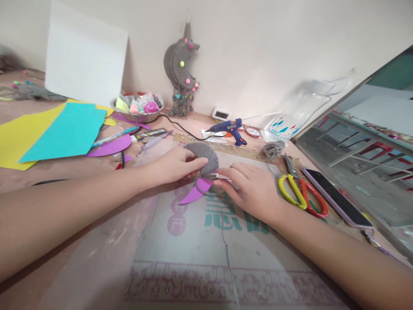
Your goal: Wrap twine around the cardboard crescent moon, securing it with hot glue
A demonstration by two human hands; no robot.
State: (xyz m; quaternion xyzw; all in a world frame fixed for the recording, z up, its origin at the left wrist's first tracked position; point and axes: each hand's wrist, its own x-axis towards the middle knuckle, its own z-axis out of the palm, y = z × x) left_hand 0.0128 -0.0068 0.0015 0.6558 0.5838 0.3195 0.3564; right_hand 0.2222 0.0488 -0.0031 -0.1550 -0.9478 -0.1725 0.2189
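Observation:
A purple foam crescent [189, 196] has its upper part covered in tightly wound grey yarn [205, 153]. My left hand [176, 164] pinches the wound part between thumb and fingers. Its bare purple tip points down and left, with a grey strand across it. My right hand [247, 185] is closed at the crescent's right edge, pinching a small slim tool with a metallic look [217, 176]; blur and fingers hide its exact kind. Both hands are over the plastic-covered cardboard [193, 245].
Scissors [298, 193], a phone [337, 198] and a yarn ball [273, 149] lie right. A blue glue gun [227, 127] rests behind. Turquoise [64, 131] and yellow sheets [19, 129] lie left, near a metal bowl [137, 115]. A decorated grey moon [180, 64] stands at the wall.

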